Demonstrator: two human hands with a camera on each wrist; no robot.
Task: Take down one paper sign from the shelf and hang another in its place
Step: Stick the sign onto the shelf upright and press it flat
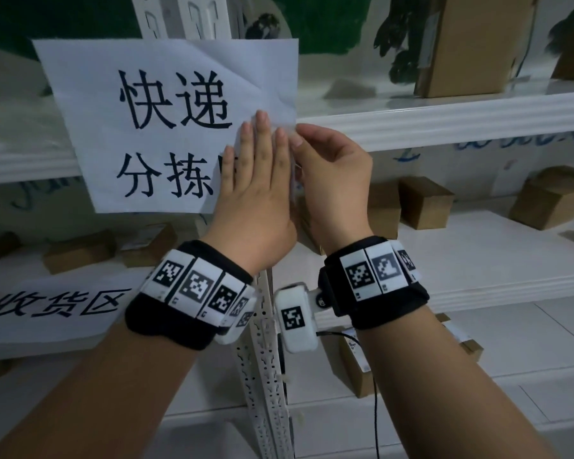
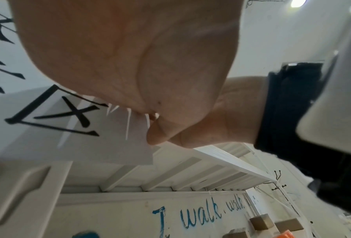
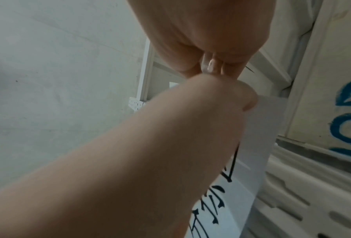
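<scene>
A white paper sign (image 1: 166, 127) with large black characters hangs against the shelf's upright, its top right corner creased. My left hand (image 1: 257, 144) lies flat on the sign's right part, fingers straight, pressing it to the shelf. My right hand (image 1: 297, 137) pinches a strip of clear tape (image 1: 287, 128) at the sign's right edge, by the shelf rail (image 1: 444, 120). In the left wrist view the sign (image 2: 78, 122) shows under my palm (image 2: 129, 56). A second paper sign (image 1: 57, 306) lies on the lower shelf at left.
A perforated white upright post (image 1: 265, 376) runs down between my wrists. Cardboard boxes (image 1: 424, 203) stand on the middle shelf, and a taller box (image 1: 468, 41) on the top shelf at right. Blue writing marks the back wall (image 2: 201, 215).
</scene>
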